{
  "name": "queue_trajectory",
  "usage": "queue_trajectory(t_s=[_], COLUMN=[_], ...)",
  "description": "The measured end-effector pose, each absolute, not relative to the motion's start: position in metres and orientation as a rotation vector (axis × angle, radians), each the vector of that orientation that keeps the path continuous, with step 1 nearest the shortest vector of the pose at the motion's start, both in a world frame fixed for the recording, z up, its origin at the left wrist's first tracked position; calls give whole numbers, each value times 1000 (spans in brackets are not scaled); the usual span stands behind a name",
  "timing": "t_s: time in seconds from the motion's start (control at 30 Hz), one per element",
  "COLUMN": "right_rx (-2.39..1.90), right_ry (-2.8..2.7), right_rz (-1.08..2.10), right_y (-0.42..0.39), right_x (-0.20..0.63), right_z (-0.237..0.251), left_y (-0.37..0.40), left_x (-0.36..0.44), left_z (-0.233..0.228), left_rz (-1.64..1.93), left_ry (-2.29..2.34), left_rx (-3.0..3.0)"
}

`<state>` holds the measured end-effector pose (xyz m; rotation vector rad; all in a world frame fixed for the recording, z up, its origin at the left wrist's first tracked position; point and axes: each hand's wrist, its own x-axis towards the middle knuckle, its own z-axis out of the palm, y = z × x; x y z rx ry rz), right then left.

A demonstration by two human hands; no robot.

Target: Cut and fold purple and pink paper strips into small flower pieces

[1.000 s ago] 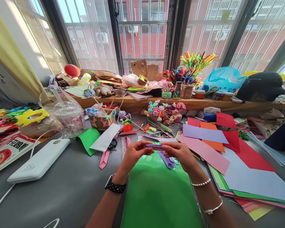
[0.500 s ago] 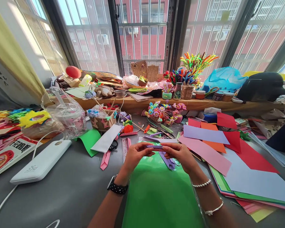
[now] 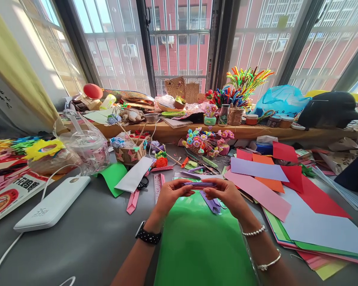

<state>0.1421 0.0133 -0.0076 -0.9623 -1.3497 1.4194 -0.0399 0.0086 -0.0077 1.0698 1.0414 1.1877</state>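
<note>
Between my two hands is a narrow strip of folded purple paper (image 3: pixel 199 184), its layers seen edge-on. My left hand (image 3: pixel 176 191) pinches its left end with thumb and fingers. The other end is in the closed fingers of my right hand (image 3: pixel 222 190). Both hands are raised over a green plastic-covered mat (image 3: pixel 207 246). Just below my right hand, a folded purple paper piece (image 3: pixel 212 203) lies on the mat's far part. To the left are a pink folded paper strip (image 3: pixel 133 201) and a pink ruler (image 3: pixel 158 186).
Coloured paper sheets (image 3: pixel 325 232) are stacked at the right. A white power bank (image 3: pixel 52 204) with a cable lies at the left, near a bagged drink cup (image 3: pixel 88 149). Black-handled scissors (image 3: pixel 143 183) lie partly under white paper (image 3: pixel 134 174). Paper flowers (image 3: pixel 207 141) stand behind my hands.
My right hand's fingers have shifted slightly along the folded purple paper, so more of its edge shows. My left hand stays in nearly the same place.
</note>
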Motion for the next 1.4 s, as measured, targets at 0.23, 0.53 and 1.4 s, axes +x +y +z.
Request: queue_trajectory(t_s=[0.23,0.53,1.4], right_rx=[-963,-1011,-1005], right_ry=[-1375,-1324,-1201], right_rz=[1339,1342,1558], right_y=[14,16,19], right_x=[141,139,136], right_z=[-9,-12,-20], left_y=[9,11,10], left_x=[-40,-42,-36], left_z=[-9,-11,-12], left_rz=[1174,1119,1082], left_ry=[1019,976,1082], left_rx=[1090,1219,1006])
